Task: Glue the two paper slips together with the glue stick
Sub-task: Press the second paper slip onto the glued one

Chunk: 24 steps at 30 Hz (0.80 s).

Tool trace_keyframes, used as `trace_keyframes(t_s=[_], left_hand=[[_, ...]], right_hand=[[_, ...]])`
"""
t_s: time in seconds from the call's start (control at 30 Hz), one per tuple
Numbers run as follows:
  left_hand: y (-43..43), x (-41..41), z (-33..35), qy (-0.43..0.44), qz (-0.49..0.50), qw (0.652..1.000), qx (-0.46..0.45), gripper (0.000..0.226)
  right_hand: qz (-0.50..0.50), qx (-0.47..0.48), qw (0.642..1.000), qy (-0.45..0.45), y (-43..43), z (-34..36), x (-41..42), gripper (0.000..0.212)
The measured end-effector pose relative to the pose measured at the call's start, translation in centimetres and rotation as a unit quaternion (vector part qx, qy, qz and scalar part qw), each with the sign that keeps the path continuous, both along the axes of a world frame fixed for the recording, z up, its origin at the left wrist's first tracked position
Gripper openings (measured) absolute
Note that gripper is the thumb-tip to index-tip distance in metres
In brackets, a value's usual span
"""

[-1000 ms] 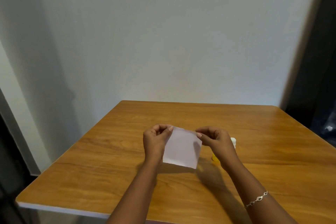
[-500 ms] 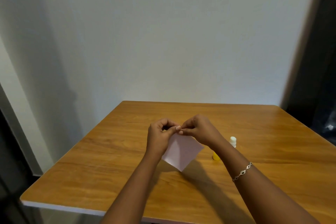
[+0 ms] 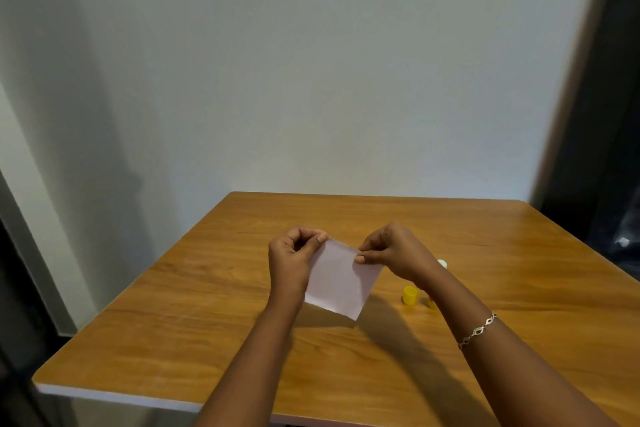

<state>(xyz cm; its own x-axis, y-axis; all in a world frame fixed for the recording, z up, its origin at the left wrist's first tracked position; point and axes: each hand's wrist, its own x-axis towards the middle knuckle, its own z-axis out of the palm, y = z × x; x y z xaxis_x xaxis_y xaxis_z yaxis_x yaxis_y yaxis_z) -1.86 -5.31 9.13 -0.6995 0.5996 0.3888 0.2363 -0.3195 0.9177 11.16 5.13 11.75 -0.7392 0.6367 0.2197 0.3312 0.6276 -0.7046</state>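
Diff vs half a second ago: right hand (image 3: 394, 255) has slid away from the left hand (image 3: 292, 263). The two were bunched at one top corner of the paper (image 3: 341, 282); now they sit apart, one on each top corner. That's close to the pose a second ago. Paper has swung back toward level, though its right side sits lower. Yellow cap (image 3: 410, 295) shows more fully now that the right arm has shifted off it.

Grip: left thumb and forefinger pinch the top-left corner, other fingers curled in. Right thumb and fingertips pinch the top-right corner. Paper hangs from both pinches above the table (image 3: 207, 340), mid-table, with its shadow underneath.

Hard to make out:
- Paper reads as one pale sheet. Can't tell if it's two slips stacked, and no seam or glue line is visible.
- Glue stick (image 3: 442, 264) is mostly behind the right wrist. Only a white tip and a yellow bit lower down show, just right of the cap.
- Left fingertips behind the paper are hidden.
- Both forearms are cut off at the bottom edge. There's a bracelet (image 3: 478, 329) on the right wrist.
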Motion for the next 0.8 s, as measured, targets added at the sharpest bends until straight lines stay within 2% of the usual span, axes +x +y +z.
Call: trace_keyframes(t_s=[0.17,0.33,0.43,0.57,0.6,0.67,0.73,0.8], left_hand=[[-0.3,-0.1,0.0,-0.046,0.013,0.999,0.011,0.017],[-0.3,-0.1,-0.3,-0.093,0.019,0.995,0.020,0.016],[-0.1,-0.1,-0.5,-0.123,0.023,0.992,0.030,0.016],[-0.1,-0.2,-0.8,-0.118,-0.001,0.992,0.035,0.016],[-0.2,-0.4,-0.8,-0.080,-0.003,0.996,0.028,0.014],[-0.3,-0.8,-0.6,0.062,0.010,0.998,-0.012,0.013],[-0.1,-0.8,-0.1,0.240,0.027,0.969,-0.057,0.018],[0.3,-0.2,0.7,0.371,0.025,0.924,-0.089,0.018]], right_hand=[[-0.015,-0.036,0.999,0.021,0.9,-0.7,0.6,0.010],[-0.038,-0.125,0.986,0.108,0.7,-1.6,1.1,0.004],[-0.049,-0.179,0.970,0.159,0.5,-2.1,1.1,0.011],[-0.064,-0.181,0.965,0.178,0.4,-2.4,1.1,0.012],[-0.065,-0.174,0.966,0.180,0.4,-2.4,1.1,0.013],[-0.071,-0.152,0.970,0.178,0.5,-2.3,1.1,0.014],[-0.070,-0.119,0.977,0.165,0.5,-2.2,1.0,0.014],[-0.062,-0.083,0.984,0.143,0.2,-2.1,0.7,0.008]])
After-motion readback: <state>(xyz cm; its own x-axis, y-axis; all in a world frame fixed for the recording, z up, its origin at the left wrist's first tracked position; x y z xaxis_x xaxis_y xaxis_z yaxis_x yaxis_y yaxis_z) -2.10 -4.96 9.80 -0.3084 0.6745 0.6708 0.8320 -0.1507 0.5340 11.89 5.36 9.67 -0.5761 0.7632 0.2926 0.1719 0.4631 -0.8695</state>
